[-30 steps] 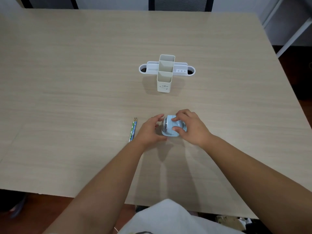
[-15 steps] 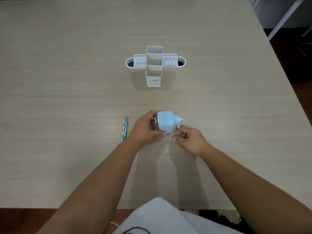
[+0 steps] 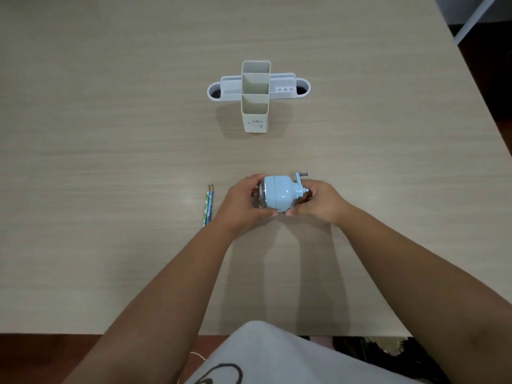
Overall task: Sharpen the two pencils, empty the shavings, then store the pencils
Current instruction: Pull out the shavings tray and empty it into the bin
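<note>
Head view: both hands, left hand (image 3: 243, 200) and right hand (image 3: 318, 203), clamp a rounded, glossy blue sharpener (image 3: 279, 194) at frame centre. Two slim pencils (image 3: 208, 205) lie left on the pale woodgrain counter (image 3: 110, 162).

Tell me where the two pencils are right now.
In the head view the two pencils lie side by side on the table, tips pointing away from the person, just outside the left hand, which holds the blue sharpener with the right hand.

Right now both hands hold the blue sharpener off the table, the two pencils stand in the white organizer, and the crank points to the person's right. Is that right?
Not quite. The pencils are not in the white organizer; they lie side by side on the table, just left of the left hand. The head view shows it. The rest holds: left hand and right hand hold the blue sharpener, crank to the right.
</note>
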The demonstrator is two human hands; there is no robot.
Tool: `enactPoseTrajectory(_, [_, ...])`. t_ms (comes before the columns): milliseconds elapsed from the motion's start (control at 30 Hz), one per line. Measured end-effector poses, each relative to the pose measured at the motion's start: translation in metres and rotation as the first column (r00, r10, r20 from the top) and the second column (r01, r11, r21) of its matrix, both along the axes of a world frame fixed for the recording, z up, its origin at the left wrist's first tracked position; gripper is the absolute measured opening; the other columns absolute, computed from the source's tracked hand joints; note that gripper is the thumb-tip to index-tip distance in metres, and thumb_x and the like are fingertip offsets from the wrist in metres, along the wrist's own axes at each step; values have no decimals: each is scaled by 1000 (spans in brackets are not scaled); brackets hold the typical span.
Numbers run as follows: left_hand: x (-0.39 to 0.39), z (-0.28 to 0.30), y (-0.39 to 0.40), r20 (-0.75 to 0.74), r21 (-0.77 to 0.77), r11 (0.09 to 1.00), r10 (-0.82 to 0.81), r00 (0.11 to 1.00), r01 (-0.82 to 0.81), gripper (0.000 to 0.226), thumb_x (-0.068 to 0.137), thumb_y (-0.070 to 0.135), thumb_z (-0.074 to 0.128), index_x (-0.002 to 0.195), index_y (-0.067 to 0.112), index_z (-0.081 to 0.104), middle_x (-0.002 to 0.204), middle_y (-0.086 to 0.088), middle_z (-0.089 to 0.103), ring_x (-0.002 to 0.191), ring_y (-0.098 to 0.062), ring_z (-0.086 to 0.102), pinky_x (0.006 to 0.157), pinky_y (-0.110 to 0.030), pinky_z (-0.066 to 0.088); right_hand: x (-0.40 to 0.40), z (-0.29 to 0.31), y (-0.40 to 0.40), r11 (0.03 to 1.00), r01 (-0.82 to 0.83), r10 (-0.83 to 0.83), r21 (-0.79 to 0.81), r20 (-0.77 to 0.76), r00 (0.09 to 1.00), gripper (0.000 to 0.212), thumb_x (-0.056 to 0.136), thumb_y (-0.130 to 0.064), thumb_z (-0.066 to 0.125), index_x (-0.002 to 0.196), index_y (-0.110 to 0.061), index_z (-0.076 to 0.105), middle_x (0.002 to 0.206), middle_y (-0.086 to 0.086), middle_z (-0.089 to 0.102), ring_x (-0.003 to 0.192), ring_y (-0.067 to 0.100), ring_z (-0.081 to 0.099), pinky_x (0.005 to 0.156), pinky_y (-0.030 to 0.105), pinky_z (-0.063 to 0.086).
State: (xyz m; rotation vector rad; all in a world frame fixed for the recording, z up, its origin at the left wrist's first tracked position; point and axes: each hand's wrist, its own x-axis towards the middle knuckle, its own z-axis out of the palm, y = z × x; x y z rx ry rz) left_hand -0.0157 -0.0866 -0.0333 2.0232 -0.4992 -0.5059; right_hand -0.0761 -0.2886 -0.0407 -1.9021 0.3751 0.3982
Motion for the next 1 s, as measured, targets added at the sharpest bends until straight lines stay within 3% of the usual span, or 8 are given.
enactPoseTrajectory(100, [-1,1,0,-16,-7,1000,8,1000,-8,72,51,14,90,113,33,59,108,9,63,98,-2,60,85,-21,50,-6,4,-9,999,23,-22,44,-21,1000,58,57,-11,86,106,-32,64,64,9,55,47,16,49,47,25,44])
enactPoseTrajectory(200, [-1,3,-1,-24,6,1000,3,1000,-3,71,52,11,89,114,30,59,110,8,64,91,8,58,78,-8,45,-21,8,-24,989,117,-111,94,-65,992,67,60,-7,85,117,-30,58,65,11,58,46,22,52,42,24,44])
enactPoseTrajectory(333, [-2,7,-1,-40,42,999,9,999,-7,83,54,11,90,127,25,52,124,2,60,93,16,55,77,0,40,-52,12,-44,953,221,-216,209,-46,975,61,63,-2,81,113,-29,59,76,15,67,59,19,65,54,24,54])
enactPoseTrajectory(433, [-9,8,2,49,142,990,-1,999,-6,107,53,30,91,141,33,30,144,5,41,129,-6,38,106,-23,31,-78,11,-50,943,268,-269,199,-20,963,63,64,-1,81,115,-31,59,77,3,69,71,11,69,68,16,53])
enactPoseTrajectory(600, [-41,29,-14,336,129,979,109,936,-160,83,63,38,83,134,28,40,134,4,45,123,-13,36,107,-35,32,-122,10,-45,886,347,-361,307,-12,933,67,69,7,74,118,-35,57,88,6,68,87,17,67,83,27,50])
enactPoseTrajectory(800, [-98,30,-65,426,304,923,-353,833,236,75,64,61,67,129,30,49,127,8,56,140,-22,25,114,-48,18,-175,16,-40,782,412,-456,468,-22,890,70,69,11,71,126,-26,52,111,28,63,97,29,62,95,43,48])
enactPoseTrajectory(933, [-116,28,-101,415,392,844,-518,748,366,72,60,68,68,124,38,54,121,15,61,142,-17,19,113,-47,-2,-213,19,-46,716,467,-541,518,-11,841,70,69,10,71,128,-22,50,88,-1,71,96,26,60,93,37,49])
enactPoseTrajectory(1000, [-125,27,-118,395,410,811,-570,721,417,73,59,70,68,124,40,53,119,17,62,141,-13,18,111,-41,-9,-235,19,-52,660,505,-596,556,-22,803,69,67,-2,78,127,-23,51,95,-2,71,98,22,63,92,31,52])
